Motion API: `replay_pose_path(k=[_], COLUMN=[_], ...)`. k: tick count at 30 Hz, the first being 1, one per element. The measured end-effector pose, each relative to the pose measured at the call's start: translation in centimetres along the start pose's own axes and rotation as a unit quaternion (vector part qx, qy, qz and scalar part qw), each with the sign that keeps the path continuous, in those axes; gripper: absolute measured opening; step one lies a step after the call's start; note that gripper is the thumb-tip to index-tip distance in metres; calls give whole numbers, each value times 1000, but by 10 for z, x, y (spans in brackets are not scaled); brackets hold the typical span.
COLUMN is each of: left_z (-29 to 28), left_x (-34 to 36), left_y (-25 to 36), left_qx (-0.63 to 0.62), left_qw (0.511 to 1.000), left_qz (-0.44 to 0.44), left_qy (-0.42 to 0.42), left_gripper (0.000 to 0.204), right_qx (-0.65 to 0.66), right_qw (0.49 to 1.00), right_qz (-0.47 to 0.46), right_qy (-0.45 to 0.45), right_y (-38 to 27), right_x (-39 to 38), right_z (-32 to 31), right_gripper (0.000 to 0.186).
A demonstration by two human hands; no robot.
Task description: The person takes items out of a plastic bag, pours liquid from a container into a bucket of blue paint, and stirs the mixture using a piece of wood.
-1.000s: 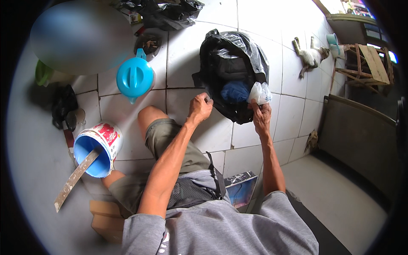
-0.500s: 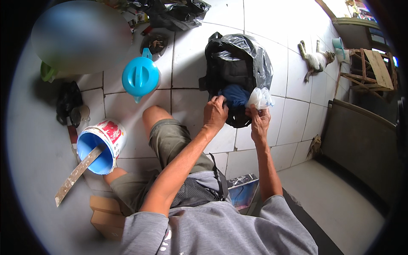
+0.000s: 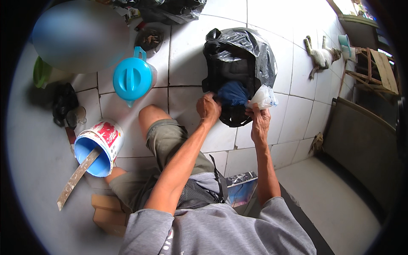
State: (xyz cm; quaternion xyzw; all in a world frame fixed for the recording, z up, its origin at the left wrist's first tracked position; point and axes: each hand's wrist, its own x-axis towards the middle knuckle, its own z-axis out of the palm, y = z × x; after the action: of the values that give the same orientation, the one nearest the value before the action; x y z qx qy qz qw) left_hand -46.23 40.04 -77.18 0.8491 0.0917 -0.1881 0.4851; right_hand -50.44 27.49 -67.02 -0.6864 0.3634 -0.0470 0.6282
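A black bag (image 3: 236, 67), its mouth spread wide, lies on the white tiles in front of me. Crinkled black plastic (image 3: 267, 59) wraps its right side. Inside, toward me, sits a blue bundle (image 3: 232, 93) that looks like a thin plastic bag. My left hand (image 3: 208, 106) is closed on the bag's near left rim, beside the blue bundle; its fingertips are partly hidden. Between thumb and fingers my right hand (image 3: 260, 120) pinches a bunched white plastic bag (image 3: 264, 97) at the near right rim.
To the left stand a turquoise-lidded pitcher (image 3: 132, 79) and a dish of butts (image 3: 149, 39). A paint bucket (image 3: 100, 146) holding a wooden stick (image 3: 80, 176) tilts by my leg, near a cardboard box (image 3: 107, 213). A cat (image 3: 321, 56) lies at the far right, near a wooden stool (image 3: 374, 70).
My left hand has shifted slightly left, away from the blue bundle, which now shows more. My right hand keeps the white plastic bag in nearly the same place. The view has shifted a little.
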Motion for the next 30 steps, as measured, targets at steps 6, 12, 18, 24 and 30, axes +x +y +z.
replay_pose_path(k=[6, 12, 18, 24, 30], left_z=[-17, -64, -122, -155, -166], left_x=[-2, -27, -51, -80, -105], left_y=[28, 65, 94, 117, 130], left_qx=[-32, -169, -266, -265, -308], left_qw=[998, 972, 940, 926, 911], left_qz=[30, 147, 199, 258, 267], left_qy=[36, 67, 75, 72, 70], left_gripper=[9, 8, 9, 10, 8], right_qx=[41, 141, 253, 340, 344], right_qw=[999, 989, 967, 940, 938], right_qz=[-27, -37, -30, 27, -4], right_qy=[6, 15, -6, -6, -31], right_y=[-23, -55, -60, -47, -56], right_x=[-14, -43, -65, -72, -80], right_z=[-10, -24, -28, -33, -29], right_gripper=[25, 25, 28, 25, 24])
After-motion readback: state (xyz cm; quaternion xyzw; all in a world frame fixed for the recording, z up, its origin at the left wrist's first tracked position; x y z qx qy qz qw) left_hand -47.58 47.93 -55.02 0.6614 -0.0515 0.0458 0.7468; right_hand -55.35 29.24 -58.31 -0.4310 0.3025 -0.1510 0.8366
